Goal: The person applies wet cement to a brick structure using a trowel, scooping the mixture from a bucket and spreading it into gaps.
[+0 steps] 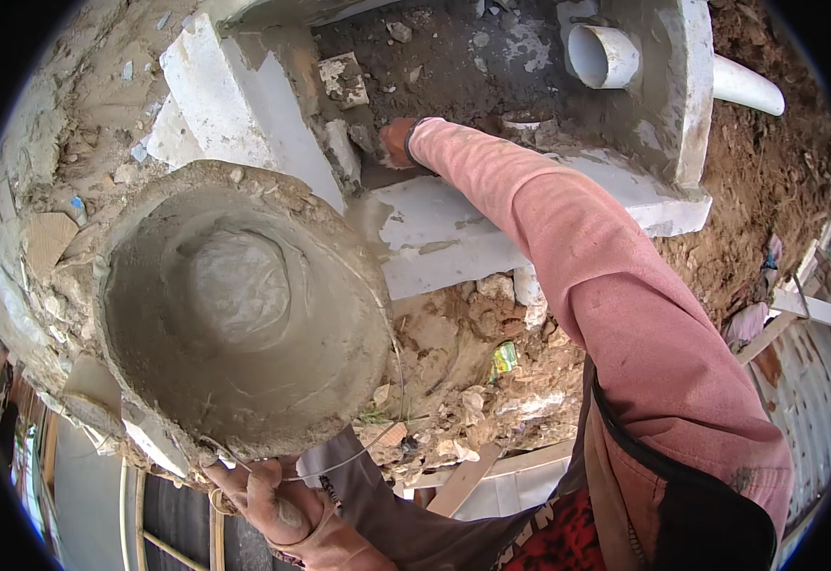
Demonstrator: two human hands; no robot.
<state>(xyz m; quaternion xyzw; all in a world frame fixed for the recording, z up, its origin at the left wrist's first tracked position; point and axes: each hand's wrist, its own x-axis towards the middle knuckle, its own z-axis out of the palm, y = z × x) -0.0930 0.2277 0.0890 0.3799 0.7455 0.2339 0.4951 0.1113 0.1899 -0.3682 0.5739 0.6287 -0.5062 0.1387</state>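
A round, cement-caked bucket with a thin wire handle is tilted toward me at the left, wet grey mortar smeared inside it. My left hand is closed at its near rim, by the wire. My right arm, in a pink sleeve, stretches over the near wall of a plastered block pit. Down inside the pit's near left corner is my right hand, close to a broken piece of block. Its fingers point down and are mostly hidden, so what they touch does not show.
A white pipe passes through the pit's right wall, and its outer end juts out beyond. Rubble and soil surround the pit. Wooden boards lie near my body; corrugated sheeting is at the right. A small green-yellow wrapper lies in the dirt.
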